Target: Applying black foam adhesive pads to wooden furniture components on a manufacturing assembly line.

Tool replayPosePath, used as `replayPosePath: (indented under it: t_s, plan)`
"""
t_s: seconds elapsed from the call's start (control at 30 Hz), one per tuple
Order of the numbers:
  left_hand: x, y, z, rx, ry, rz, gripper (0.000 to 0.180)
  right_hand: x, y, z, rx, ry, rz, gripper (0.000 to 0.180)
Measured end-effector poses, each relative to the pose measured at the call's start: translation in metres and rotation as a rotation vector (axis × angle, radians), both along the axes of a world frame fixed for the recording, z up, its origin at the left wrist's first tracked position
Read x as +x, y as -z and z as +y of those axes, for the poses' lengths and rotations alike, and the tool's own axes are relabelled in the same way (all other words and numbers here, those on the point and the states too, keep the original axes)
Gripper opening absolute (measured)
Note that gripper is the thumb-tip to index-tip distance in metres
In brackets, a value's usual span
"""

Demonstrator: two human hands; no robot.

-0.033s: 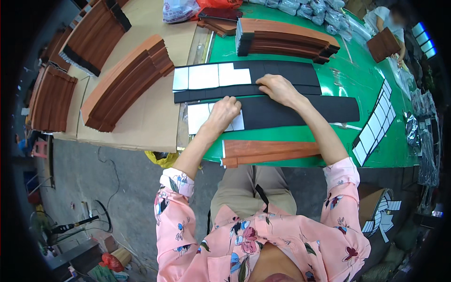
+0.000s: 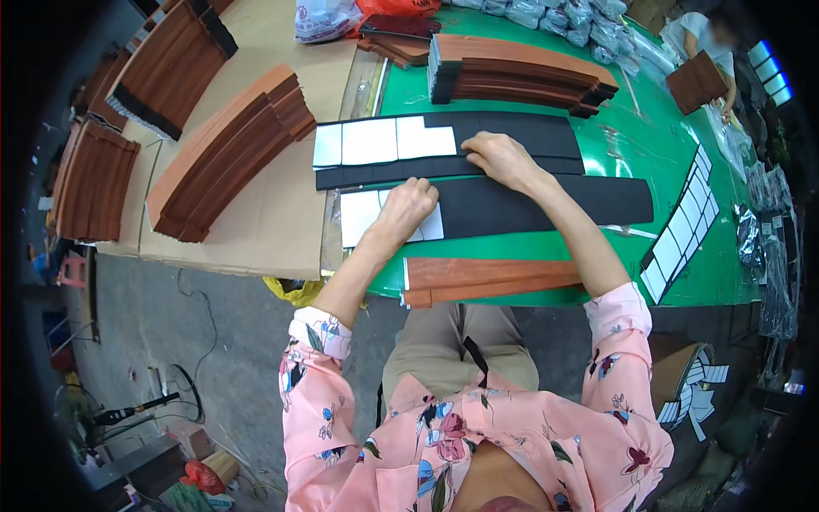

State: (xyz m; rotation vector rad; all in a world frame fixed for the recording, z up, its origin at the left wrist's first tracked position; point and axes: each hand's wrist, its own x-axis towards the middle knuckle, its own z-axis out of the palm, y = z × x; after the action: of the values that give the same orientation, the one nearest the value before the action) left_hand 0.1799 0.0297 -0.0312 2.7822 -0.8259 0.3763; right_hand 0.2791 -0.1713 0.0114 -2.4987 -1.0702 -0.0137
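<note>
On the green table lie two long black strips. The farther black strip (image 2: 520,128) has white rectangles of backing paper (image 2: 368,141) along its left part. White paper (image 2: 362,213) also covers the left end of the nearer black strip (image 2: 589,200). My left hand (image 2: 408,211) rests on that paper with curled fingers, and whatever they pinch is hidden. Over the farther strip, just right of the white rectangles, my right hand (image 2: 505,160) has thumb and forefinger pressed together. Anything between them is too small to make out. A reddish-brown wood-grain strip (image 2: 490,280) lies closest to me.
Curved brown moulding pieces (image 2: 230,154) stand on cardboard at left, and another moulding stack (image 2: 520,70) stands behind the strips. A black strip with white squares (image 2: 682,226) lies at right. Plastic-wrapped bundles (image 2: 554,17) line the back. A co-worker (image 2: 699,51) holds a brown piece.
My right hand has shifted very slightly left along the farther strip. The left hand stays nearly in place.
</note>
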Motion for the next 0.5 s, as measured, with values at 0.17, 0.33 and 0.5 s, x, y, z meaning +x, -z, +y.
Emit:
replayPosePath:
  t_s: [0.17, 0.33, 0.5]
  plan:
    - [0.004, -0.001, -0.003, 0.138, 0.050, -0.017, 0.015, 0.039, 0.022, 0.033, 0.040, 0.081, -0.129, 0.015]
    - [0.004, 0.004, -0.008, 0.214, 0.078, -0.263, 0.015, 0.057, 0.047, 0.047, -0.015, 0.124, -0.322, 0.017]
    - [0.008, 0.014, -0.005, -0.010, -0.011, -0.157, 0.020, 0.061, 0.059, 0.052, -0.008, 0.118, -0.430, 0.012]
